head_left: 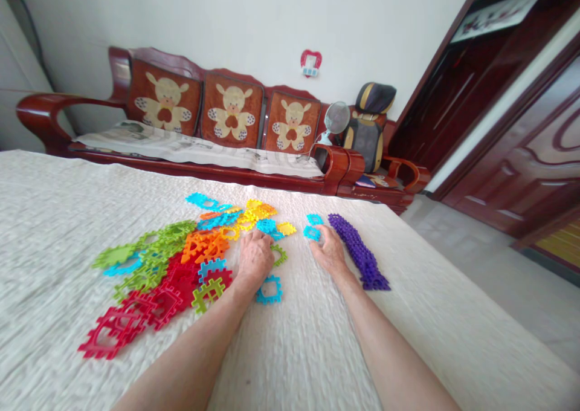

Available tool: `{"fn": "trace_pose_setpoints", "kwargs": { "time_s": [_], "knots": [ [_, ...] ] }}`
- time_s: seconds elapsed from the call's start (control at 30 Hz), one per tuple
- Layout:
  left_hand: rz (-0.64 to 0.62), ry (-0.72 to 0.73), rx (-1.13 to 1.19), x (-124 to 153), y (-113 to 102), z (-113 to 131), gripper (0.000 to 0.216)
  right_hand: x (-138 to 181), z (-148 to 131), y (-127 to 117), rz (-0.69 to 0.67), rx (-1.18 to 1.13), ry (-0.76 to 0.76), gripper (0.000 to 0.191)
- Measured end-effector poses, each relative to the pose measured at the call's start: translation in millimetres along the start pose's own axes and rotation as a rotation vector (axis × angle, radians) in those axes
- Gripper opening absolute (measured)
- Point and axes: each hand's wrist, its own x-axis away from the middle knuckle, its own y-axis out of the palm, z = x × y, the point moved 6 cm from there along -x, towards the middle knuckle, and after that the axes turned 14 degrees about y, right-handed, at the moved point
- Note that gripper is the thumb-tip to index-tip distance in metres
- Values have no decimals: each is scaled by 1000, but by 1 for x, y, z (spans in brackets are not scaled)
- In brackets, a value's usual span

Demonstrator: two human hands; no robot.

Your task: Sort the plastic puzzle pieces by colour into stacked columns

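My left hand (256,255) rests over the middle of the table, its fingers curled down at the near edge of a blue interlocking tile (266,225); the fingertips are partly hidden. My right hand (330,249) has its thumb and index finger apart, beside a flat blue tile (312,233). Just beyond that lies another blue tile (314,219). Close to my left wrist are a green notched ring (281,254) and a square blue frame (280,290). A long overlapping row of purple tiles (357,248) lies to the right of my right hand.
Left of my hands spreads a mixed heap: red tiles (158,305), green tiles (149,254), orange tiles (209,246) and yellow tiles (254,211). Pale textured cloth covers the table (54,217). Behind it stand a wooden sofa (181,164) and a small fan (337,118).
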Motion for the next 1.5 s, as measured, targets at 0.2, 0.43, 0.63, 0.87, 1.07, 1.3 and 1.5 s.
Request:
{"fn": "trace_pose_setpoints", "kwargs": {
  "time_s": [0.2,0.43,0.63,0.87,1.07,1.3,1.5],
  "knots": [
    [8,15,12,-2,5,-2,32,-7,-5,10,-94,148,47,38],
    [28,26,28,-2,6,-3,32,-10,-7,5,-125,245,123,36],
    [28,25,17,-2,5,-2,31,-6,-8,1,-87,236,136,47],
    [27,18,17,-1,4,-1,31,-8,-4,11,-243,75,-130,40],
    [18,17,11,-2,4,-1,29,-10,-5,4,-306,123,-107,41],
    [14,20,19,-2,4,-2,31,-58,8,1,-174,175,29,50],
    [19,25,23,-2,4,-2,31,-94,18,19,-216,231,83,49]
  ]
}}
